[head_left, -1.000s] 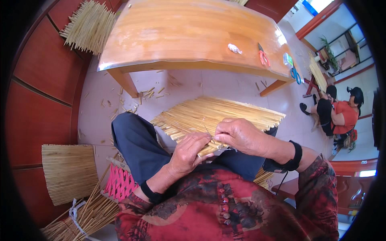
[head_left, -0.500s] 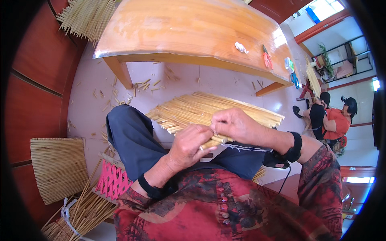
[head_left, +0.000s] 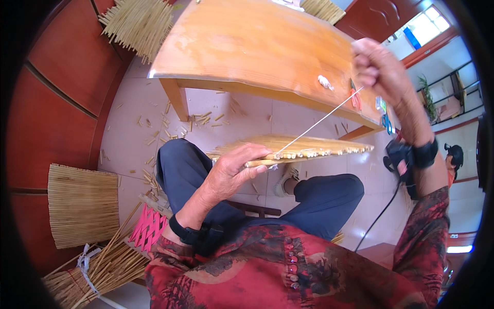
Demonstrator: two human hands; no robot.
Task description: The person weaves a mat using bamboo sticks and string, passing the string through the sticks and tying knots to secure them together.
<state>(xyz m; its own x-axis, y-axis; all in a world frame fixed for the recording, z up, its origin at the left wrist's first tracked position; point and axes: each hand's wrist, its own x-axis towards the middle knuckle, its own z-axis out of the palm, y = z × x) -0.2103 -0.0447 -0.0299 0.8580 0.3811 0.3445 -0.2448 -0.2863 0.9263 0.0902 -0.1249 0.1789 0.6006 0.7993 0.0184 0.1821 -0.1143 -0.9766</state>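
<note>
My left hand (head_left: 234, 167) pinches the near left edge of a mat of straw-coloured stalks (head_left: 319, 147), thumb below and fingers on top. The mat is tilted so that its cut stalk ends face me. From that edge a white string (head_left: 321, 120) runs taut, up and to the right. My right hand (head_left: 378, 67) is raised over the table's right end, its curled fingers closed on the string's far end. A needle or other small tool in those fingers cannot be made out.
A wooden table (head_left: 247, 46) stands ahead, bearing red-handled pliers (head_left: 355, 98), a white lump (head_left: 325, 82) and blue scissors (head_left: 387, 123). Stalk offcuts (head_left: 206, 118) litter the floor. A finished mat (head_left: 82, 206) and a stalk bundle (head_left: 98, 270) are at left. Another person (head_left: 453, 159) sits at far right.
My right hand has gone from the mat's edge up and to the right, drawing the string taut. The mat has tipped edge-on in my left hand.
</note>
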